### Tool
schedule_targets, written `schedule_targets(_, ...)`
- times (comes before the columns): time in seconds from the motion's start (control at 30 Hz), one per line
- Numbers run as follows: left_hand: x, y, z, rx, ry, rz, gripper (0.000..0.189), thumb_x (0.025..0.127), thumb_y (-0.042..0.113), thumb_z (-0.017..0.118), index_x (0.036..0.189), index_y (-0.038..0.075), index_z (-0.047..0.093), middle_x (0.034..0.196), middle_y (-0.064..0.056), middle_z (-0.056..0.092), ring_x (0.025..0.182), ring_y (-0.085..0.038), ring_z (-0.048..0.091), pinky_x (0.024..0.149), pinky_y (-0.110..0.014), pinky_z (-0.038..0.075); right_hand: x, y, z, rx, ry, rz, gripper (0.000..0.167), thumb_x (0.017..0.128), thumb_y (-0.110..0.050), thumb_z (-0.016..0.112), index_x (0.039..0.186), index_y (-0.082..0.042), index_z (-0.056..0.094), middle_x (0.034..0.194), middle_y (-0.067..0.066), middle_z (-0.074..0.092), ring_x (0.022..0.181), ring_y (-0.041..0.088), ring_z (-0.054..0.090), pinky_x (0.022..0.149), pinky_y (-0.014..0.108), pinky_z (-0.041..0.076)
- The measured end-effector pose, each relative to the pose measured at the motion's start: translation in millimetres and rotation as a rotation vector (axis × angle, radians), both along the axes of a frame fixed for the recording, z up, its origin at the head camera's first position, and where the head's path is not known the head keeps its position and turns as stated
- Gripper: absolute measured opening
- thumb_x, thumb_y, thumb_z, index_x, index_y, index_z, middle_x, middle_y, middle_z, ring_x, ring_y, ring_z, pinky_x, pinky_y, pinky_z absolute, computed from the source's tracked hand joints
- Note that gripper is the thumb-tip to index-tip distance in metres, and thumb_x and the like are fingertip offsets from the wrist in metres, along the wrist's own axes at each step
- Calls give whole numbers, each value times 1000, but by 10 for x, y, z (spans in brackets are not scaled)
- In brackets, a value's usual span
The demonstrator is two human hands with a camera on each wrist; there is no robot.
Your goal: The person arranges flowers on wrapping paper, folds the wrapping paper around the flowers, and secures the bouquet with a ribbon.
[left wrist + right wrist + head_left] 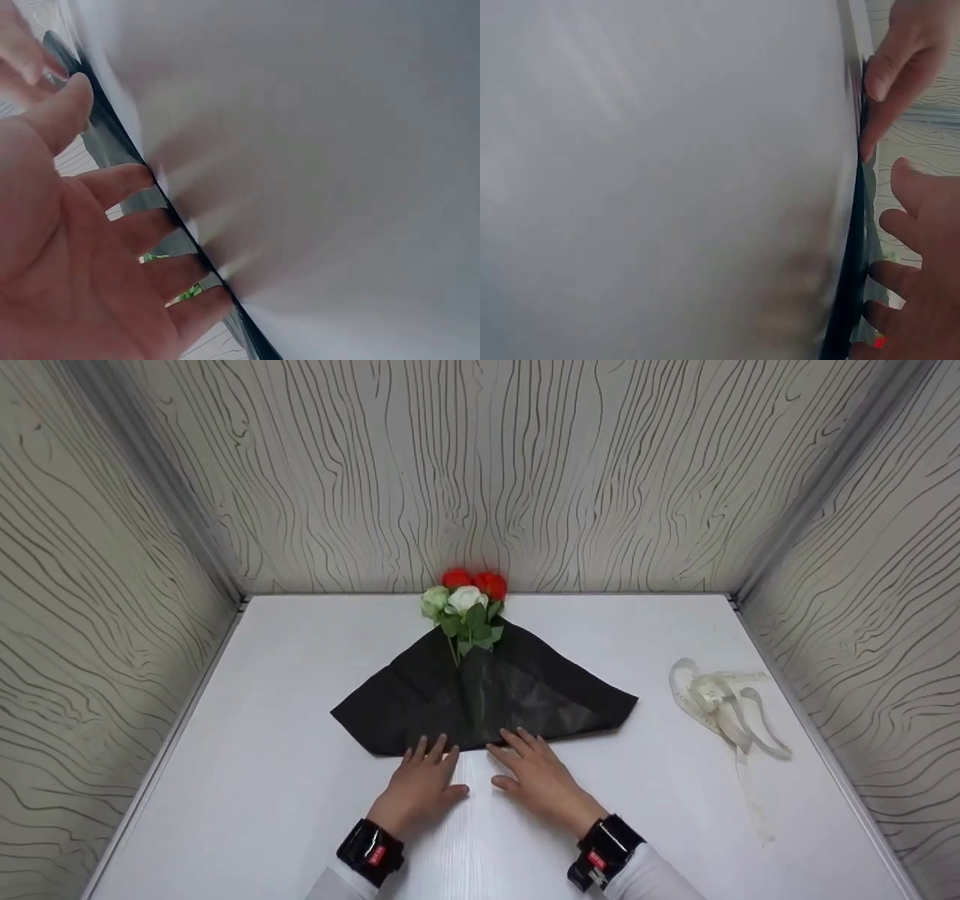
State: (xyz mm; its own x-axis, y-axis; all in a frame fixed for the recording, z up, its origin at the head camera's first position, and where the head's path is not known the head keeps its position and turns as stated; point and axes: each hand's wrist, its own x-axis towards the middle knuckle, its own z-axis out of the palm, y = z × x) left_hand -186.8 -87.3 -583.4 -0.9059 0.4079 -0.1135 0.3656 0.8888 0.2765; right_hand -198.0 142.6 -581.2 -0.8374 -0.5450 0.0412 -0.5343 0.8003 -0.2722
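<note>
A sheet of black wrapping paper, folded up from below, lies on the white table around the stems of a small bunch of flowers. Two red blooms, a white rose and a pale green bloom stick out at its top, with green leaves below them. My left hand rests its spread fingertips on the paper's lower folded edge, left of centre. Right of centre, my right hand touches the same edge with fingers extended. Both wrist views show the fingertips along the dark edge.
A loosely looped cream ribbon with printed letters lies on the right of the table, one tail trailing toward the front. Wood-grain panels enclose the white table at the back and both sides.
</note>
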Motion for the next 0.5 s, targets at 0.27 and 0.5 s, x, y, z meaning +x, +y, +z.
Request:
schedule_targets(0.27,13,5,29,-53,18,-13,69,83,54,48,136,12,36,141,-15,25,127,-39,19,100,-52,20,48,-4,-79,144,13,-18,57,90,-55,30,139,-25,31,144,3,25,128,42,15,99,56,13)
schedule_targets(0.5,5,7,17,-78,17,-24,73,81,57,48,137,12,35,142,-17,24,127,-41,19,99,-52,20,52,-59,-80,189,44,-86,59,88,-58,29,137,-26,35,142,-1,28,123,51,16,97,60,12)
